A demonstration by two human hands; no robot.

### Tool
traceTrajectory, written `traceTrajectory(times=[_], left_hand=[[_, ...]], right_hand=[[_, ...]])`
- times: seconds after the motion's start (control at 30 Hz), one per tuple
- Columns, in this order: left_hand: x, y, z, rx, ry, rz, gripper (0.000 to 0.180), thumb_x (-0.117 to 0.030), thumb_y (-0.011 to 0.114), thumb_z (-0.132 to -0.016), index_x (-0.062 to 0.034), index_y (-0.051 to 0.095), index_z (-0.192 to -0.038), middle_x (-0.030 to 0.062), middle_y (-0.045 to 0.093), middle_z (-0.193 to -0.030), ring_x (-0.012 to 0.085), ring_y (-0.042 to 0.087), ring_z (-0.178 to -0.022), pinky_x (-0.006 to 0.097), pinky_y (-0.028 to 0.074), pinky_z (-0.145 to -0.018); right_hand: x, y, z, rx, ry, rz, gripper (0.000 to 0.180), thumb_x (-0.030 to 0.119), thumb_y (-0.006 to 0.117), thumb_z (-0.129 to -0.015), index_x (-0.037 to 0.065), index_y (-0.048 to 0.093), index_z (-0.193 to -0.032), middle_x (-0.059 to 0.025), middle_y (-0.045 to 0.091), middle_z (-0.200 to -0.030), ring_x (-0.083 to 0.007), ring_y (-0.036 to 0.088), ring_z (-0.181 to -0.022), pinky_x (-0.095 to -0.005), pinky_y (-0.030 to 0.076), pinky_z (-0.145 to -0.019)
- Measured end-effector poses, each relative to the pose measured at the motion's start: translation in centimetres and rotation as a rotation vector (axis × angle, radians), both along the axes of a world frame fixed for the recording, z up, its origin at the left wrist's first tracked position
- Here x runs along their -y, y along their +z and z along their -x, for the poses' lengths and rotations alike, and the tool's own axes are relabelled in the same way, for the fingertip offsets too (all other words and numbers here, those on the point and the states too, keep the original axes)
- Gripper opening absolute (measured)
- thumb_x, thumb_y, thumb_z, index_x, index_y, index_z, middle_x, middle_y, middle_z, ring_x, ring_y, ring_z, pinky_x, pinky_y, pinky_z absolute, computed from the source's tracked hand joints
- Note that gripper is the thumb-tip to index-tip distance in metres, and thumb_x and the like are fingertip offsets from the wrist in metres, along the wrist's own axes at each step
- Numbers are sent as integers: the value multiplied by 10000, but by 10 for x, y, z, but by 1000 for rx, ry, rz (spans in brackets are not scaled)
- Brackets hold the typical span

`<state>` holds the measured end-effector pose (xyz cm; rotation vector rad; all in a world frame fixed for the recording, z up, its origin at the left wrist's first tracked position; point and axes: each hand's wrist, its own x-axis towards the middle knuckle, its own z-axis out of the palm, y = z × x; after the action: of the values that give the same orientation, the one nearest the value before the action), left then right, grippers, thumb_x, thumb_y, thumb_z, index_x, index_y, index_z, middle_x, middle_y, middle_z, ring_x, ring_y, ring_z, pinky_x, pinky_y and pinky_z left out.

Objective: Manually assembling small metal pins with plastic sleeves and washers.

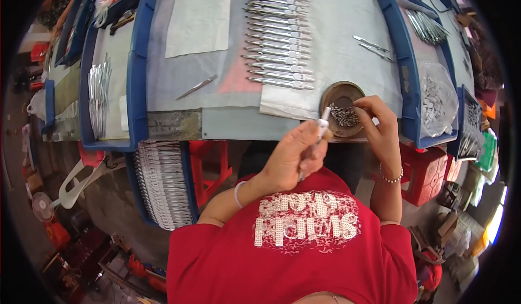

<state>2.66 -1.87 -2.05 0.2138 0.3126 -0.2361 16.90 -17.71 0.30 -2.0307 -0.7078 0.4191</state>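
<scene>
Blue trays [140,60], brown dish [332,90]

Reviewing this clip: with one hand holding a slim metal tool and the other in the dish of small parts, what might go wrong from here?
1. The round dish sits at the table edge; the right hand picking from the small metal parts might nudge it off.
2. The left hand holds the slim metal tool above the lap, so a dropped part would likely fall to the floor.
3. The row of finished tools lies close by and may get disturbed.
</scene>
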Motion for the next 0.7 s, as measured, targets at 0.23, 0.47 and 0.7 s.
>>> traceTrajectory(times=[0.23,0.47,0.7], left_hand=[[-3,2,-1,1,26,-22,294,-303,435,-961,-30,535,-1005,3,481,-636,39,323,-415,192,268,-377],[-3,0,-3,-18,26,-10,255,-277,465,-951,-35,539,-980,5,484,-622,40,324,-410,187,261,-371],[-1,-7,-6,9,-4,45,277,-286,438,-958,-31,539,-998,6,491,-622,36,326,-404,186,266,-368]], right_hand=[[-9,-6,-20,492,346,282,49,53,549,-774,42,557,-821,-94,532,-789,-269,534,-765,-368,389,-694],[-19,-11,-27,580,522,511,66,65,569,-742,52,505,-741,-95,504,-749,-263,525,-749,-364,382,-677],[-22,-10,-29,579,511,495,79,33,582,-712,26,505,-727,-113,526,-715,-265,545,-672,-347,416,-629]])
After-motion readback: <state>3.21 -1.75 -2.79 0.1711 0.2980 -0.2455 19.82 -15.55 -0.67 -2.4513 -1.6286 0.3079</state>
